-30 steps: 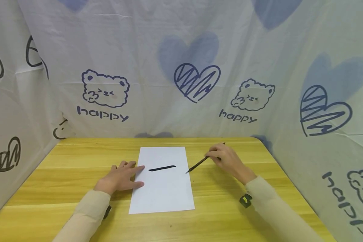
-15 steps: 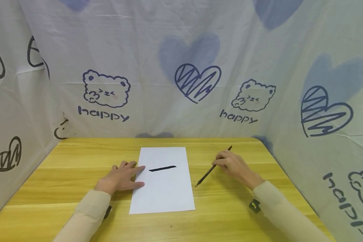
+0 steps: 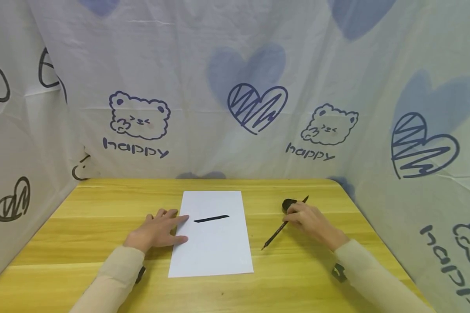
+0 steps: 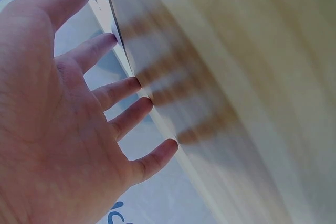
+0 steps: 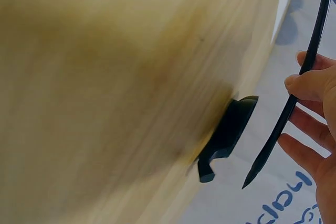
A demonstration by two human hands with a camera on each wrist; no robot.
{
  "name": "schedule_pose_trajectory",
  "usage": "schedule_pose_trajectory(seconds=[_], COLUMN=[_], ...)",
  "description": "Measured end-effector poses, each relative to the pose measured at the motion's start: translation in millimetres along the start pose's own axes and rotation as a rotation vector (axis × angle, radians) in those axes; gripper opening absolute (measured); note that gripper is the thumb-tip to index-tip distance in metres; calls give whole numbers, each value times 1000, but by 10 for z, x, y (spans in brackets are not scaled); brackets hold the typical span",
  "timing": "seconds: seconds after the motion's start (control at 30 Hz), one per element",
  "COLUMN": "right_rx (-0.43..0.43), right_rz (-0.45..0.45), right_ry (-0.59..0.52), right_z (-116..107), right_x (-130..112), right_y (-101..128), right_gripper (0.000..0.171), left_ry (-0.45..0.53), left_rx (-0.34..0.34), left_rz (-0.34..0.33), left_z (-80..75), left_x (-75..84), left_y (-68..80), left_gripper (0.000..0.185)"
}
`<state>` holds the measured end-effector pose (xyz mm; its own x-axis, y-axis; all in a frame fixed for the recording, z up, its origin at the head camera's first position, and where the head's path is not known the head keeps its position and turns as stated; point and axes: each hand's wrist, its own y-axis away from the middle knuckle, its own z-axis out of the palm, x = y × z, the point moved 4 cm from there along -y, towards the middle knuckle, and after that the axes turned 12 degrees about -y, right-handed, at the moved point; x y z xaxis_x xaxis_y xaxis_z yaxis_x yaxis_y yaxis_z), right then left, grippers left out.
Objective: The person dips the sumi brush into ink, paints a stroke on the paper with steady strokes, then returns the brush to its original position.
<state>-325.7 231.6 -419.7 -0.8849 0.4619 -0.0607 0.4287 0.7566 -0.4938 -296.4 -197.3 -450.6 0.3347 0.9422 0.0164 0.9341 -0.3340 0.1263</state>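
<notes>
A white sheet of paper (image 3: 213,250) lies on the wooden table (image 3: 102,226) and bears one black horizontal stroke (image 3: 211,218). My left hand (image 3: 162,228) rests flat, fingers straight, its fingertips on the sheet's left edge. The left wrist view shows that left hand (image 4: 100,114) with fingers spread. To the right of the sheet my right hand (image 3: 299,215) holds a thin black pen (image 3: 278,232), its tip pointing down-left, just over the table. A small black object (image 3: 287,203) sits right behind the fingers. The right wrist view shows the pen (image 5: 294,103) in my fingers beside that black object (image 5: 228,135).
White cloth printed with bears, hearts and "happy" (image 3: 137,150) walls the table at the back and both sides. The table's right rear corner (image 3: 330,180) is rounded. A dark wrist mount (image 3: 338,271) sits under my right sleeve.
My right hand has carried the pen rightward and nearer, off the paper's edge. The small black object now shows behind it. The left hand has not moved.
</notes>
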Motion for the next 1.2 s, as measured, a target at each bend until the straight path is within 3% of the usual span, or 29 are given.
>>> schedule_pose_trajectory(seconds=[0.2, 0.73, 1.2], right_rx=[-22, -90, -79], right_rz=[33, 80, 21], right_ry=[-21, 10, 52], right_z=[28, 94, 102], right_x=[31, 109, 128], right_y=[96, 246, 296], right_gripper=[40, 32, 27], left_ry=[2, 1, 8], left_rx=[2, -1, -9], left_rz=[4, 1, -5], left_z=[4, -6, -18], left_x=[4, 3, 14], left_y=[-1, 6, 15], left_gripper=[75, 75, 75])
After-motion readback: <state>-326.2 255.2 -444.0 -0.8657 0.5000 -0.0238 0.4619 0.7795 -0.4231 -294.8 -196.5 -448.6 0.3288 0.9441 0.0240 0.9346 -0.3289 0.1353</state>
